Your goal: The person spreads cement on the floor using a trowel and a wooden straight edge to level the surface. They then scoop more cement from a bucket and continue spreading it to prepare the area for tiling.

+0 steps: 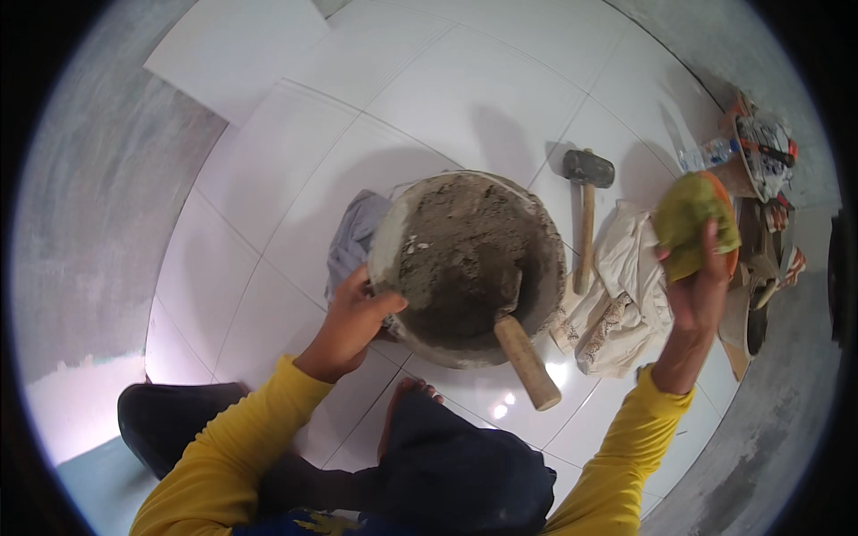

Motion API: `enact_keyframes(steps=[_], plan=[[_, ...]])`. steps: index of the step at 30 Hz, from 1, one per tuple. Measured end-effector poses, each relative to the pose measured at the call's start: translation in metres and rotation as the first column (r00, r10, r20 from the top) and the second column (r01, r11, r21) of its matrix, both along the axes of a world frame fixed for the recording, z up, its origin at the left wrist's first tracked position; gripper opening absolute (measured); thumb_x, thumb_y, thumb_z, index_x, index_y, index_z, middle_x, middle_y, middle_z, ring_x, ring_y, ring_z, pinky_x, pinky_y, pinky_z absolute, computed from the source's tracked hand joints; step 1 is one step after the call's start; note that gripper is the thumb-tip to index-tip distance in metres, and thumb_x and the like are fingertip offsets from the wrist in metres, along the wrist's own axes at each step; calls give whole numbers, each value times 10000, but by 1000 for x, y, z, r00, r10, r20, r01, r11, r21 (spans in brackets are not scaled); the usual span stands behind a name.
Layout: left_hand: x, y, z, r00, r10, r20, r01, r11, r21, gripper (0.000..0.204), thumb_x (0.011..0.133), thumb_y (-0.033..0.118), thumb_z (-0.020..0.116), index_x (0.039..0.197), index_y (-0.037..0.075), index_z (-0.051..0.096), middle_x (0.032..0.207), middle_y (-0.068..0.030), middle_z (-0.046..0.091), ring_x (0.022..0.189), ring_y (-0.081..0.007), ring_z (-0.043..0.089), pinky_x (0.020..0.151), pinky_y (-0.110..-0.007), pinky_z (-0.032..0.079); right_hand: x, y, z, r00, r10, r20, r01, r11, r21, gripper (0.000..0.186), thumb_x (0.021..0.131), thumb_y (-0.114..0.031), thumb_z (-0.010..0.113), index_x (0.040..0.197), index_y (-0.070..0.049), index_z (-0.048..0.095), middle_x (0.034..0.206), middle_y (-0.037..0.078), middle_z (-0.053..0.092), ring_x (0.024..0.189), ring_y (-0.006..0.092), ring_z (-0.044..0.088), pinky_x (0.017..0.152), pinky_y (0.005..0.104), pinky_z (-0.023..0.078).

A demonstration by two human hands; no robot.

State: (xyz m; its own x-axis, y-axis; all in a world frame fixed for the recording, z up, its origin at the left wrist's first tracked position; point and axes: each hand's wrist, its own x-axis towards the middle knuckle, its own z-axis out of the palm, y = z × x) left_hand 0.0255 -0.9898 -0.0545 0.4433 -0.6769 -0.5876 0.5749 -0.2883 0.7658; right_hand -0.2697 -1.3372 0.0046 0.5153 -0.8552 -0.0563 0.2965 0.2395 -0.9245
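Observation:
My left hand [347,326] grips the left rim of a round bucket [384,259], thumb over the edge and fingers outside. Grey-brown mortar [469,223] fills much of it, with a hollow at the near side. A trowel [527,362] is stuck blade-down in that hollow, its wooden handle leaning over the near right rim. Out to the right, my right hand [706,277] is closed on a soft yellow-green rag [693,223]. Something orange shows along the rag's right edge; I cannot tell whether it belongs to it.
A rubber mallet [587,174] with a wooden handle lies right of the bucket, beside a crumpled cream cloth [621,286]. Grey cloth [353,237] sits behind my left hand. Along the right wall stand a filled container [764,165] and a clear bottle [710,154]. A loose white tile [237,54] lies far left.

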Motion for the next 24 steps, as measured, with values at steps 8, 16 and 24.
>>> enact_keyframes(steps=[8,16,24], plan=[[-1,2,-8,998,-55,-40,54,998,-32,562,936,1,671,1481,16,536,1274,-120,682,1071,-210,719,867,-362,648,143,125,-17,868,287,-405,-343,937,-71,406,1072,-406,695,1233,-35,668,1086,34,700,986,101,634,838,276,535],[1,4,-6,995,-74,-68,73,997,-16,546,964,39,666,1485,21,504,1282,-140,667,1050,-244,742,769,-412,705,175,137,-9,726,183,-662,-515,783,-349,458,1137,-428,561,1193,17,650,1026,73,701,969,140,638,886,308,529],[9,11,-11,992,-74,-101,72,997,-28,529,973,57,679,1471,21,504,1273,-140,673,1070,-259,741,777,-440,711,196,149,-9,726,115,-678,-504,759,-412,453,1148,-416,535,1153,21,653,959,87,688,904,153,623,854,317,524]])
